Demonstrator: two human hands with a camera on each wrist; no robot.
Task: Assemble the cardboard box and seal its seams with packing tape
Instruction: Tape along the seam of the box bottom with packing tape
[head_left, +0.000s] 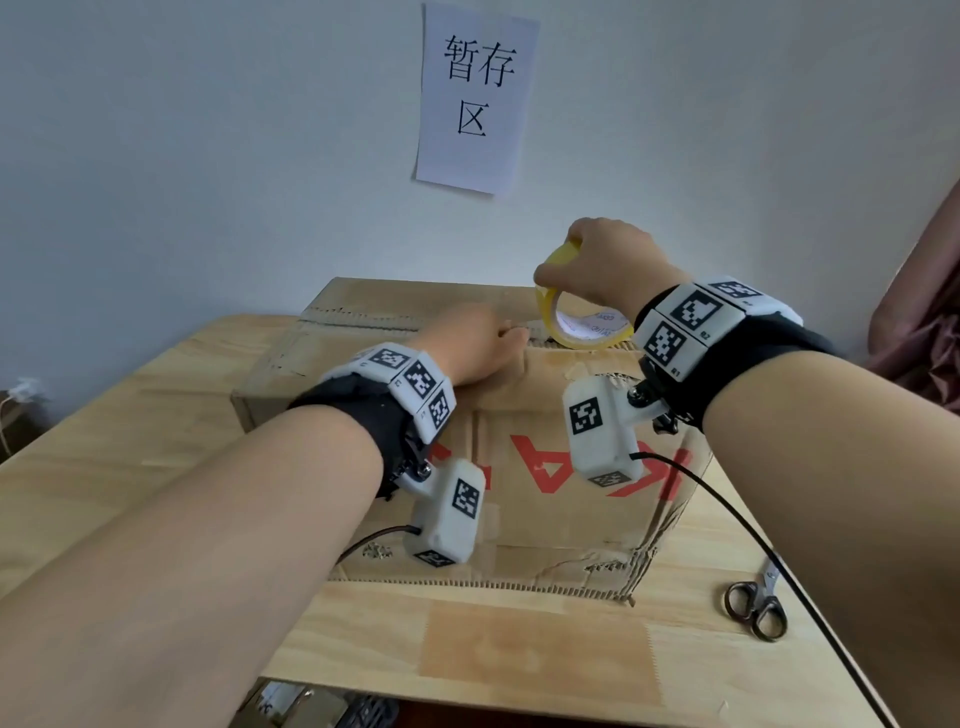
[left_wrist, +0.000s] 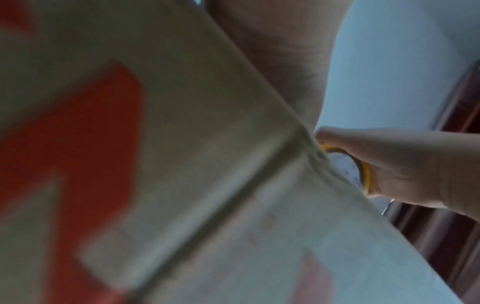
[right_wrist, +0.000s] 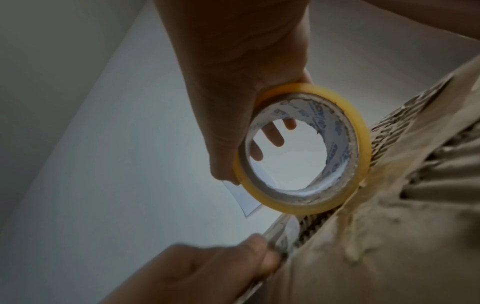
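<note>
Both hands (fingers curled) atop box

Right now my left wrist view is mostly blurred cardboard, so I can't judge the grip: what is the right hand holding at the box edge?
Observer: The right hand grips a yellow-edged roll of clear packing tape, standing on edge against the far top edge of the brown cardboard box.
Operator: And the left hand?
Observer: The left hand pinches that same box edge beside the roll.
Operator: Anything to cut with?
Observer: Metal scissors lie on the wooden table, near the right forearm.
</note>
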